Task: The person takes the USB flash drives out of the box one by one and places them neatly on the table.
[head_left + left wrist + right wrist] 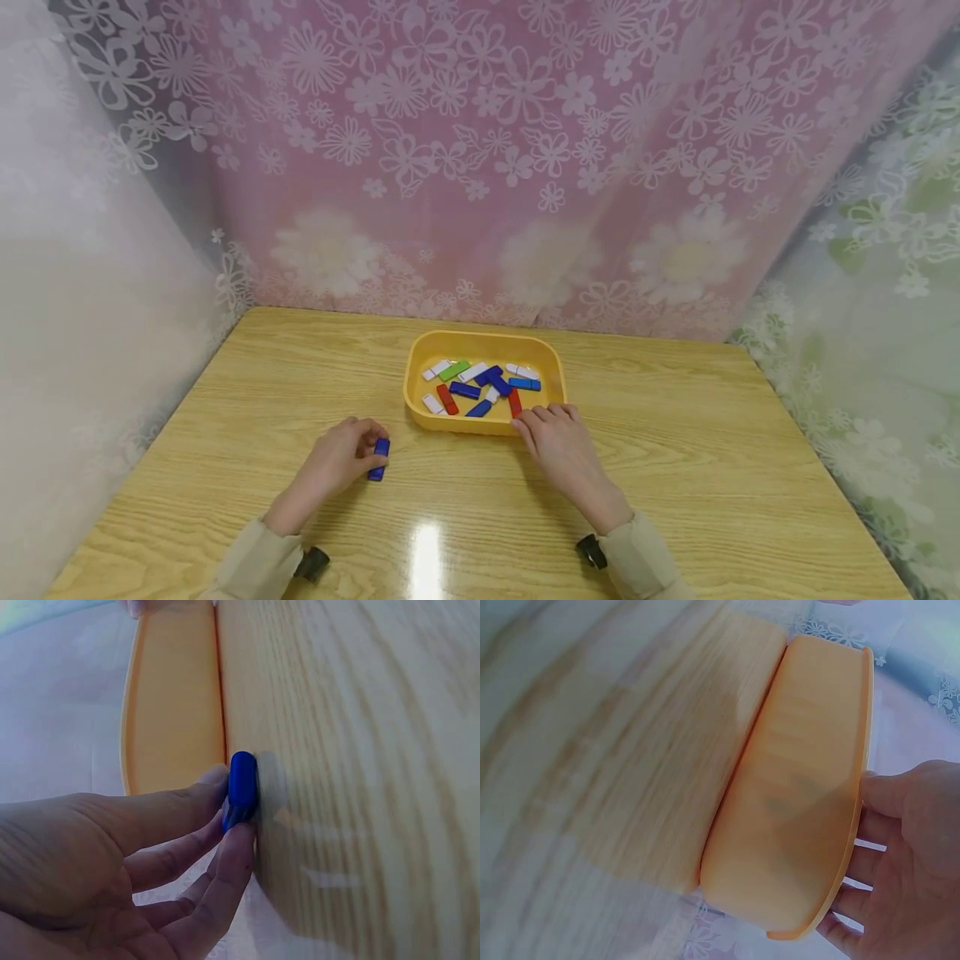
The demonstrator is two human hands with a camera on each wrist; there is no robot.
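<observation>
Left wrist view: fingertips (234, 838) of the left hand (339, 457) are pinching a small blue block (241, 787), w/ one finger pad on its top edge and another under its lower end. The block is standing on the wooden table (675, 467), its long axis running roughly parallel to the near wall of the yellow tray (172, 697) just beyond it. In the head view the same blue block (378, 459) is lying to the left of the tray's near-left corner, long axis pointing away from the person & slightly right, apart from the tray wall.

Right wrist view: the right hand (907, 855) is hooking its fingers (881, 796) over the near rim of the tray (802, 787), curled round the edge and holding it. Head view is showing that hand (558, 442) at the tray's near-right corner (525, 427).

Inside the tray (420, 350), approx a dozen more small blocks are lying loose: red (447, 398), blue (465, 389), green (454, 370), white (432, 403). These are sitting closer to the right hand, which is already at the rim; the left hand is the one on the lone block outside. From the left fingers, the tray opening is lying forward and to the right.

Beyond the table, a pink floral curtain (480, 150) is hanging as backdrop, w/ pale lace panels on either side. Beige sleeves are showing at both wrists.
</observation>
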